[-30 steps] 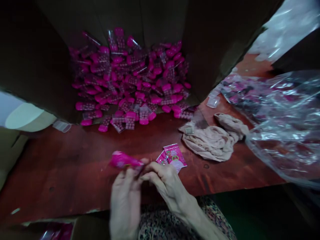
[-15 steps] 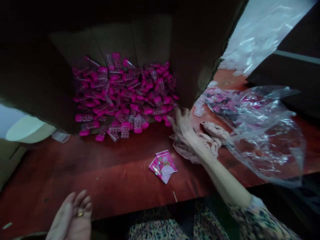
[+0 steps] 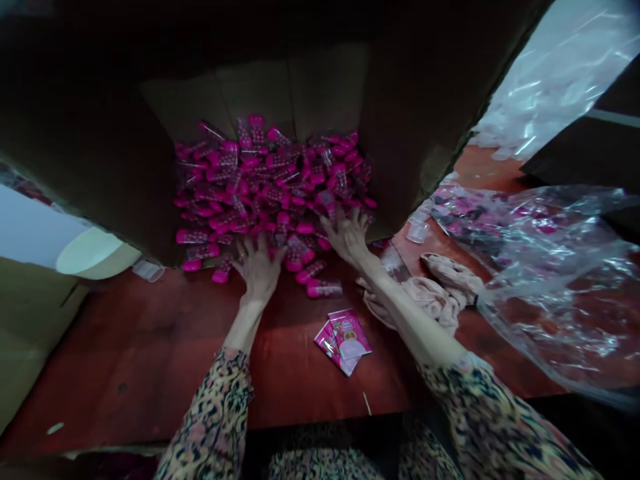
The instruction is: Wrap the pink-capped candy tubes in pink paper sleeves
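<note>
A heap of small clear containers with bright pink caps [image 3: 270, 173], filled with pink beads or candies, lies inside a large cardboard box [image 3: 400, 147] tipped on its side. My left hand [image 3: 260, 267] rests with fingers spread at the heap's front edge, palm down. At the heap's right front, my right hand [image 3: 350, 237] also has its fingers apart, touching the containers. Neither hand grips anything that I can see. A loose pink-capped container [image 3: 324, 289] lies on the table between my hands. Two pink printed sachets [image 3: 345, 340] overlap nearer to me.
A crumpled beige cloth [image 3: 433, 300] lies beside my right forearm. Farther right are a clear plastic bag [image 3: 560, 300] and pink packets [image 3: 480, 207]. A pale bowl [image 3: 95, 253] and a clear cup [image 3: 149, 270] stand left of the box on the red table [image 3: 165, 353].
My left hand has moved from the near left up to the heap's front. My right hand has shifted from beside the cloth onto the containers. Some containers at the front have moved.
</note>
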`<act>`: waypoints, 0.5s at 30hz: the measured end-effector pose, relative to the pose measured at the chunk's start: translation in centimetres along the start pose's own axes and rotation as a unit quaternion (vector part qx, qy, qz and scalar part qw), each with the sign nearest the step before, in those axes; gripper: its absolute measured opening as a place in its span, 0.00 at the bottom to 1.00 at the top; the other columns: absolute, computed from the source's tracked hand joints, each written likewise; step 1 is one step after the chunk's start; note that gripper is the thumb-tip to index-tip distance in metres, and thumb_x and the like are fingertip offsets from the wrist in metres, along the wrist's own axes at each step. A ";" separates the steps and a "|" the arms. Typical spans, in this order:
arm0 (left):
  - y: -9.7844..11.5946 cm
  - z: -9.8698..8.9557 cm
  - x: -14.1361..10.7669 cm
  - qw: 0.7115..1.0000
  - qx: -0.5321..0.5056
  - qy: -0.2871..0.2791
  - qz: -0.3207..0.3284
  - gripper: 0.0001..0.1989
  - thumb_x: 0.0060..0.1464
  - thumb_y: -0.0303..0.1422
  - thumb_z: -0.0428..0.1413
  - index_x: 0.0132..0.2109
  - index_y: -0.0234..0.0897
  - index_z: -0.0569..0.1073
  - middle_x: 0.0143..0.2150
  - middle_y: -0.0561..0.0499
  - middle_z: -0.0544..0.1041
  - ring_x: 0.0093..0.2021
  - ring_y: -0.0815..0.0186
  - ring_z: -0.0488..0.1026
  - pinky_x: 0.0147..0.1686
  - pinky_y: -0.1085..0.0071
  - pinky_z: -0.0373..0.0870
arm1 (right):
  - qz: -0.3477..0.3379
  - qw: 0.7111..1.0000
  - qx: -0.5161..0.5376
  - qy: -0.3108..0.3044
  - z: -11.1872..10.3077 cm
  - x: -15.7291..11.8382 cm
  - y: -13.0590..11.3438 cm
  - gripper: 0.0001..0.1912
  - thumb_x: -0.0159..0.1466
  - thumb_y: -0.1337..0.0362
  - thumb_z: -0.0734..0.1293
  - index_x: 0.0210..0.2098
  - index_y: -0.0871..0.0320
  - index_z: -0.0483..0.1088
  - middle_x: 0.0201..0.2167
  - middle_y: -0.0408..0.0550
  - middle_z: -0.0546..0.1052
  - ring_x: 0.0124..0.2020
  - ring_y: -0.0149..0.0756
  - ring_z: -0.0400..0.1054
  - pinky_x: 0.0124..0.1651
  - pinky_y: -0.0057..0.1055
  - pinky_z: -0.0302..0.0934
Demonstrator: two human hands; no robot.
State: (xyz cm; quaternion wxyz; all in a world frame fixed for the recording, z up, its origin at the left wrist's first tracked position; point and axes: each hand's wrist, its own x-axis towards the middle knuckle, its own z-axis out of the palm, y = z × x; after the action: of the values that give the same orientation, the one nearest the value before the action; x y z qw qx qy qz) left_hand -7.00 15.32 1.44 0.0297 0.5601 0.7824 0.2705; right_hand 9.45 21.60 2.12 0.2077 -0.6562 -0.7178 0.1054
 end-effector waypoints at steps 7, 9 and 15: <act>1.6 1.6 -2.0 0.996 0.046 -0.067 0.037 0.34 0.57 0.48 0.45 0.65 0.34 0.54 0.68 0.29 0.45 0.66 0.40 0.46 0.54 0.36 0.48 | -0.044 0.998 -0.002 -0.044 2.1 -1.5 -0.4 0.28 0.66 0.49 0.53 0.63 0.53 0.54 0.57 0.62 0.62 0.56 0.58 0.56 0.53 0.52 0.52; 1.6 1.3 -3.2 0.995 0.050 -0.081 0.040 0.33 0.57 0.48 0.44 0.65 0.35 0.54 0.69 0.31 0.44 0.65 0.41 0.48 0.54 0.37 0.50 | -0.057 0.997 0.001 -0.050 2.2 -3.2 -0.3 0.29 0.66 0.49 0.54 0.63 0.53 0.55 0.56 0.62 0.62 0.56 0.57 0.55 0.53 0.50 0.53; 1.6 0.9 -6.3 0.994 0.057 -0.088 0.041 0.32 0.57 0.47 0.44 0.64 0.35 0.56 0.67 0.31 0.50 0.64 0.40 0.50 0.54 0.37 0.49 | -0.095 0.994 0.043 -0.044 0.8 -5.7 1.0 0.25 0.66 0.52 0.57 0.60 0.51 0.59 0.56 0.59 0.63 0.54 0.54 0.57 0.49 0.47 0.57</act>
State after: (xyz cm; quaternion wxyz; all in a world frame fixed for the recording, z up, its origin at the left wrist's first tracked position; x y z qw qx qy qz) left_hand -2.96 10.41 -0.15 0.0557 0.6145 0.7670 0.1762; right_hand 10.29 16.20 0.04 0.2130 -0.5699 -0.7803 0.1449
